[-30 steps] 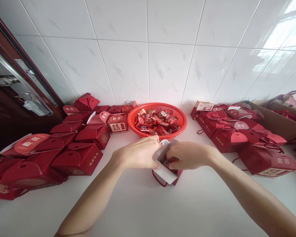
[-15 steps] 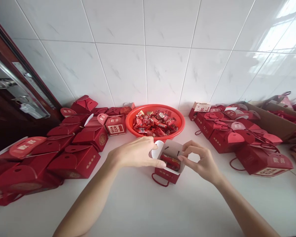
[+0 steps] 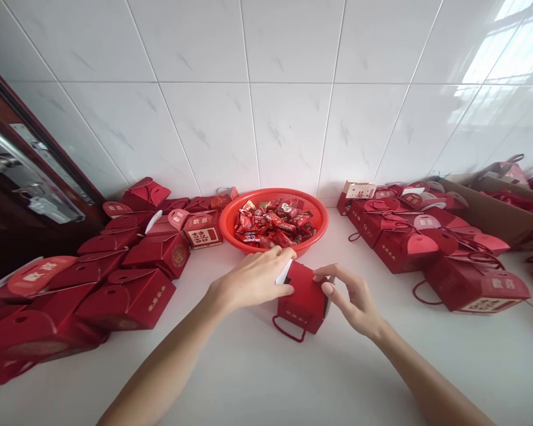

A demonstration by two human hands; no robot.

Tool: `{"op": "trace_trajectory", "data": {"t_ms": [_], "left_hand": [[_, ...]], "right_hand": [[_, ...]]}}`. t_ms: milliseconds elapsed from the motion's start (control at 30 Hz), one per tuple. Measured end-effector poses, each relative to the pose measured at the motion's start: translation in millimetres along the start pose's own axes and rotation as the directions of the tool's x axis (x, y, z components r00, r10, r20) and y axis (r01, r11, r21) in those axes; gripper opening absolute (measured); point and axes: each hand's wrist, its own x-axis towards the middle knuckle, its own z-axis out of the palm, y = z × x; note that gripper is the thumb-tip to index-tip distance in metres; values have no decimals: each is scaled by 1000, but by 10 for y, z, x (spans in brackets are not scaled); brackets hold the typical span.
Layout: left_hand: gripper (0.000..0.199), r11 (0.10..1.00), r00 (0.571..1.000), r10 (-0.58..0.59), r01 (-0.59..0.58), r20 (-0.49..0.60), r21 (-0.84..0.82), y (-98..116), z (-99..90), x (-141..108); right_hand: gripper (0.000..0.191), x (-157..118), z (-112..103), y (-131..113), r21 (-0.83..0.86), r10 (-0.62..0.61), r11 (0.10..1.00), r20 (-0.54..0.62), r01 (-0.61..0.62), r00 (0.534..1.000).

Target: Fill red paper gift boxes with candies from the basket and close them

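A small red cardboard gift box [image 3: 299, 302] stands on the white counter in front of me, a red panel folded over its top. A red cord handle [image 3: 288, 334] droops from its near side. My left hand [image 3: 257, 279] holds the box's left side flap, whose white inner face shows between thumb and fingers. At the right side, my right hand [image 3: 354, 297] has thumb and forefinger closed on the edge of the other flap, partly hidden by the fingers. What lies inside the box is covered. Just behind it sits a red plastic basket [image 3: 322, 228] of wrapped candies [image 3: 275, 222].
Several closed red gift boxes [image 3: 128, 296] cluster on the left, near a dark door with a metal handle [image 3: 48, 207]. More red boxes [image 3: 404, 248] stand on the right, beside an open brown carton [image 3: 501, 213]. A tiled wall [image 3: 288, 136] rises behind the counter.
The box stood open with a red-wrapped item visible inside; its top panel now lies over the opening. Both hands stay at its sides. The view has shifted slightly.
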Motion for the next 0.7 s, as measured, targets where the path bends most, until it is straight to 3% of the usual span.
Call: {"op": "trace_trajectory", "data": {"t_ms": [167, 300, 700], "left_hand": [[38, 996, 997, 82, -83, -5, -35, 1, 56, 25], [44, 990, 991, 130, -132, -42, -45, -5, 94, 36], [22, 972, 977, 212, -213, -27, -96, 32, 126, 32]], "right_hand": [[29, -41, 32, 64, -13, -56, 998, 31, 56, 998], [43, -67, 113, 130, -58, -92, 994, 3, 92, 996], [65, -58, 179, 252, -64, -34, 997, 4, 34, 999]]}}
